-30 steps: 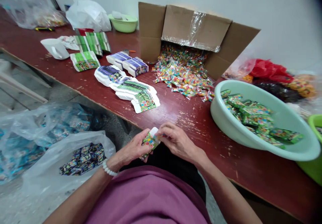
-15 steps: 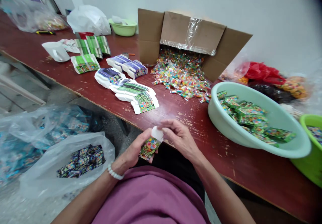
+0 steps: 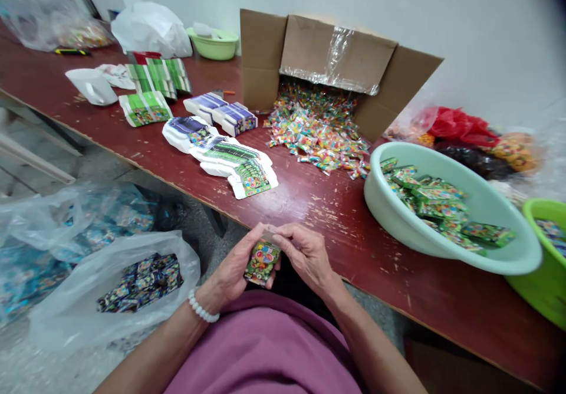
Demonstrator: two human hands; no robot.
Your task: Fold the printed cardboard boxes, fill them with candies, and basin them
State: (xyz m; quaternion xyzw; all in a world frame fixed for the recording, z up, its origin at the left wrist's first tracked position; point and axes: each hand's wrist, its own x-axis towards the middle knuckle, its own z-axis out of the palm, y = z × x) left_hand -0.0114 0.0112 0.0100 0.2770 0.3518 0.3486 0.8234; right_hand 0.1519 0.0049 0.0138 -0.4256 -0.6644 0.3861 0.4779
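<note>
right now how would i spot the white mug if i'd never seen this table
On the long red table, find the green carton bundles toward the left. Just left of them, beside some crumpled white material, sits the white mug, plain, rounded and with a handle, unlike its neighbours.

The desk (image 3: 309,205) has a glossy, dark red painted top, its sheen broken by rough, scuffed patches. The small printed box (image 3: 262,262) between the hands looks like smooth, thin card, as do the flat cartons (image 3: 252,176). The big carton (image 3: 338,52) is matt brown cardboard crossed by shiny, wrinkled clear tape. The candies (image 3: 316,131) wear glossy plastic film. Smooth plastic forms the pale green basin (image 3: 442,252), while the open bag (image 3: 71,317) is thin, cloudy, creased plastic. The purple garment (image 3: 260,347) is soft, matt cloth.
</note>
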